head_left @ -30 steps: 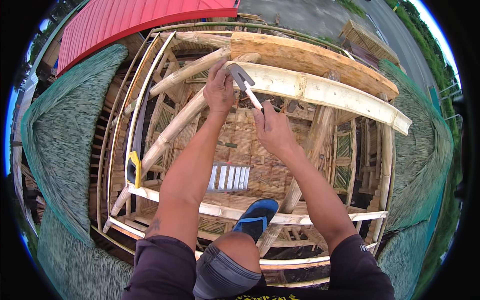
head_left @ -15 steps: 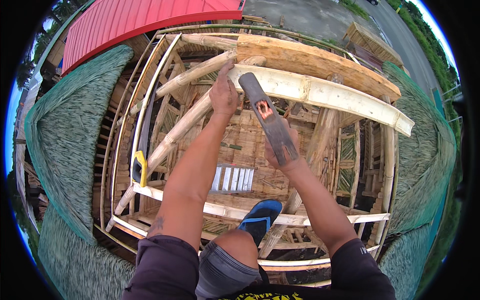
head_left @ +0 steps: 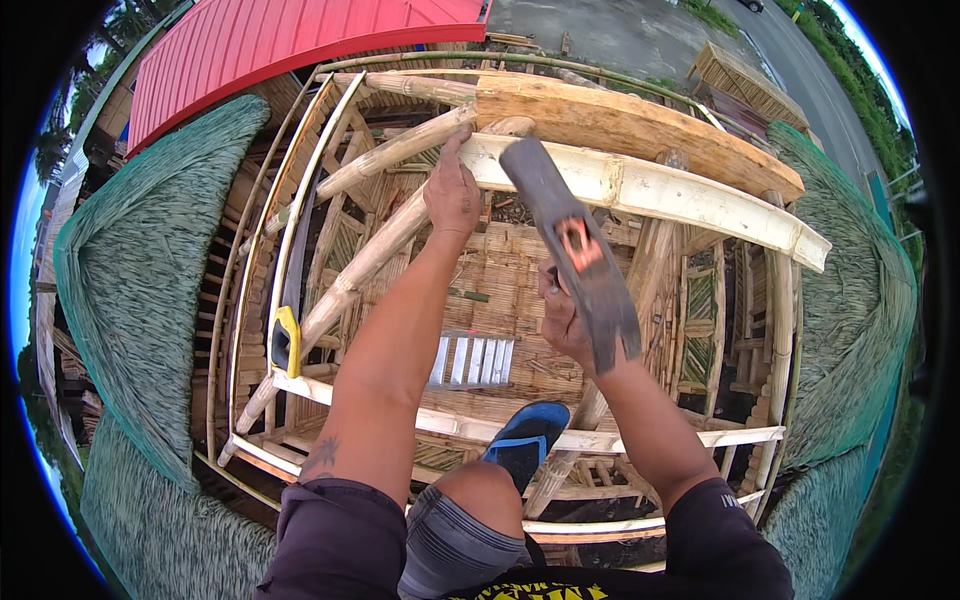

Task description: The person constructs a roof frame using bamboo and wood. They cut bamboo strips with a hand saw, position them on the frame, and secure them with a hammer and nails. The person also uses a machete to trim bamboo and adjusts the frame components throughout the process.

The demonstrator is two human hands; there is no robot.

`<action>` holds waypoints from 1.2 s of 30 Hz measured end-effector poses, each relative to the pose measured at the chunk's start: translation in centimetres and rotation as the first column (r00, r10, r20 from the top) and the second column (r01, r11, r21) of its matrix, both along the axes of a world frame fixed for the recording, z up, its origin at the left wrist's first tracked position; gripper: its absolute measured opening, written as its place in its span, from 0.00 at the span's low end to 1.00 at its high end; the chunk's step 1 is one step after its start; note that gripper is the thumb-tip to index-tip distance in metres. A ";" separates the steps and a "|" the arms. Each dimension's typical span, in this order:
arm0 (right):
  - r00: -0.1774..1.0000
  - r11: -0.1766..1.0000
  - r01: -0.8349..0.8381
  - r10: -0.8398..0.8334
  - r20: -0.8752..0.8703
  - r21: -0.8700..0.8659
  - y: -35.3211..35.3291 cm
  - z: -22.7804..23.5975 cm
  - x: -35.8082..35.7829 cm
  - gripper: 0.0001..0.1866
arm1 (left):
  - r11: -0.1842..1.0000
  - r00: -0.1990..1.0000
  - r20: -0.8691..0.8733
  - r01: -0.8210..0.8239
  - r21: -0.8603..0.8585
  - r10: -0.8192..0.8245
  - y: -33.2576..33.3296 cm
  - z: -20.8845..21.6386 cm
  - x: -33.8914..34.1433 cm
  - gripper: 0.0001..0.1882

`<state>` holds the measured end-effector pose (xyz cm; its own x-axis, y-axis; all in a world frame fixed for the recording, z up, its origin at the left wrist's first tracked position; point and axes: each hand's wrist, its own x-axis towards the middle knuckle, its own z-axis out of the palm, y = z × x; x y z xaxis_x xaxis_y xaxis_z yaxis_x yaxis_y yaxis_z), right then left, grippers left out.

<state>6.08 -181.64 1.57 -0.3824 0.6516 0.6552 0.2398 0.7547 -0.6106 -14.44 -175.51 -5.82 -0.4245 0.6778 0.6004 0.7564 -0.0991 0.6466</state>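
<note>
Over slatted tan bamboo flooring [head_left: 510, 275], our right fingers [head_left: 556, 318] hold a dark steel claw hammer [head_left: 592, 292] at two o'clock, while our left fingers [head_left: 456, 150], whose grip we cannot tell, touch the twelve-o'clock end of a pale split-bamboo strip [head_left: 655, 192], where a skewed blow could bruise them.

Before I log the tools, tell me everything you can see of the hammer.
The hammer has a dark, worn head that looks like metal, with a blunt end at upper left and a split claw at lower right. An orange patch marks the head's middle. The right hand grips the handle, mostly hidden behind the head. Held up toward the camera, it overlaps the pale split bamboo in view, seemingly without touching.
</note>
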 end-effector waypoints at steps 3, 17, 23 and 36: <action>0.881 0.944 0.221 -0.085 0.465 -0.246 0.2 0.4 -0.3 0.14 | 0.998 0.998 0.058 0.018 -0.067 -0.014 0.0 -0.1 0.2 0.24; 0.957 0.979 0.102 -0.048 0.287 -0.179 2.4 -2.7 -0.2 0.14 | 0.984 0.989 0.093 0.100 0.145 -0.114 0.7 -0.7 0.0 0.26; 0.931 0.867 0.234 -0.069 0.360 -0.440 -0.2 -0.5 3.3 0.14 | 0.996 0.995 0.060 0.076 -0.035 -0.074 -0.8 2.4 -0.2 0.24; 0.688 0.478 0.648 -0.702 0.186 -0.593 -10.4 -2.1 29.2 0.11 | 0.245 0.136 0.732 0.969 0.043 -0.668 -9.1 2.5 36.8 0.09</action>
